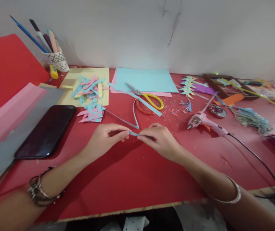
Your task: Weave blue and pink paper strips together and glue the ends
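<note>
Between my two hands is a small blue paper strip (134,133), pinched at its ends above the red table. My left hand (110,136) closes thumb and fingers on its left end. Its right end sits in the closed fingers of my right hand (160,139). Just beyond them lie a thin folded ribbon (125,121) and scissors (153,99) with yellow and red handles, a longer blue strip (149,106) across them. A woven pink and blue paper piece (92,113) rests left of the ribbon, below a pile of cut paper strips (89,88).
A black phone (47,131) lies at the left. A pink glue gun (207,122) with a trailing cord is at the right. Blue paper sheets (144,77), a pen cup (58,61) and a brown tray (245,93) line the back. The wooden table edge (118,211) runs in front.
</note>
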`<state>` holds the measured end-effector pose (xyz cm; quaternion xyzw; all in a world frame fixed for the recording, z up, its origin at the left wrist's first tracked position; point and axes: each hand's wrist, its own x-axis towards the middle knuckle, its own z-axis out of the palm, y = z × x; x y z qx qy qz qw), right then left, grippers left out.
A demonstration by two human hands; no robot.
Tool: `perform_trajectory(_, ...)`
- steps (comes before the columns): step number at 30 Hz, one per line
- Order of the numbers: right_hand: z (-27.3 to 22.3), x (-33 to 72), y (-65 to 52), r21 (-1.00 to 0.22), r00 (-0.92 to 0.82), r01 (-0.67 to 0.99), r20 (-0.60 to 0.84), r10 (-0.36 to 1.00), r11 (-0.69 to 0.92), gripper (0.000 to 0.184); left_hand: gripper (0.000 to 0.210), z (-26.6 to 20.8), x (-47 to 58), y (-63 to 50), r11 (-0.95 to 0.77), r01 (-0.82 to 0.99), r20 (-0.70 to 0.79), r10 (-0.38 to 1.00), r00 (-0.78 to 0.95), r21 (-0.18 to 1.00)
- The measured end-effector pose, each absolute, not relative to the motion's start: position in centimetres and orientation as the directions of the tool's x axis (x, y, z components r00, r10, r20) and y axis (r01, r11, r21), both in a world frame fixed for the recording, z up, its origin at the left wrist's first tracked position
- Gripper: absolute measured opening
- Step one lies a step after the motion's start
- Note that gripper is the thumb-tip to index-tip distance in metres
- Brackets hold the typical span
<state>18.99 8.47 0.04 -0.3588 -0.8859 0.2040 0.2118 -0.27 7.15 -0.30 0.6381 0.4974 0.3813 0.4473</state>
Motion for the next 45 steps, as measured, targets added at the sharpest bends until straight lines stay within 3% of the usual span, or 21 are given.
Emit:
perform_trajectory(8, 0.1, 19.0, 8.5, -0.5, -0.657, 0.561, 0.216, 0.722, 0.66, 0.027, 0.018, 0.1, -0.2, 6.8, -0.134, 0.329, 0.065, 0.975, 0.213, 0.935)
perform_trajectory(13, 0.8, 19.3, 8.6, -0.609, -0.547, 0.568, 0.223, 0.807, 0.553, 0.017, 0.017, 0.4, -0.7, 7.5, -0.083, 0.333, 0.049, 0.993, 0.11, 0.939)
perform_trajectory(18, 1.0, 19.8, 9.1, -0.724, -0.464, 0.452, 0.308, 0.831, 0.521, 0.01, 0.016, 0.5, -1.4, 8.3, -0.088, 0.358, 0.075, 0.996, 0.05, 0.93)
perform_trajectory(22, 1.0, 19.9, 9.4, -0.832, -0.42, 0.444, 0.135, 0.898, 0.332, 0.006, 0.018, 0.4, -1.7, 8.5, -0.122, 0.369, 0.11, 0.993, 0.053, 0.922)
perform_trajectory(27, 1.1, 19.9, 9.7, -0.945, -0.337, 0.327, -0.094, 0.937, 0.023, 0.017, 0.017, 0.1, -2.3, 8.8, -0.148, 0.39, 0.154, 0.988, 0.017, 0.909)
perform_trajectory(32, 1.0, 20.4, 10.3, -0.975, -0.265, 0.219, -0.09, 0.96, -0.031, 0.008, 0.016, -0.3, -2.8, 9.3, -0.159, 0.373, 0.187, 0.982, -0.039, 0.914)
perform_trajectory(38, 0.8, 20.7, 10.5, -0.985, -0.253, 0.046, -0.172, 0.952, -0.166, 0.015, 0.013, -0.6, -2.9, 9.5, -0.149, 0.335, 0.184, 0.98, -0.075, 0.931)
perform_trajectory(45, 1.0, 20.6, 10.3, -0.976, -0.243, 0.009, -0.215, 0.946, -0.22, 0.013, 0.014, -0.9, -3.1, 9.7, -0.167, 0.323, 0.203, 0.976, -0.078, 0.931)
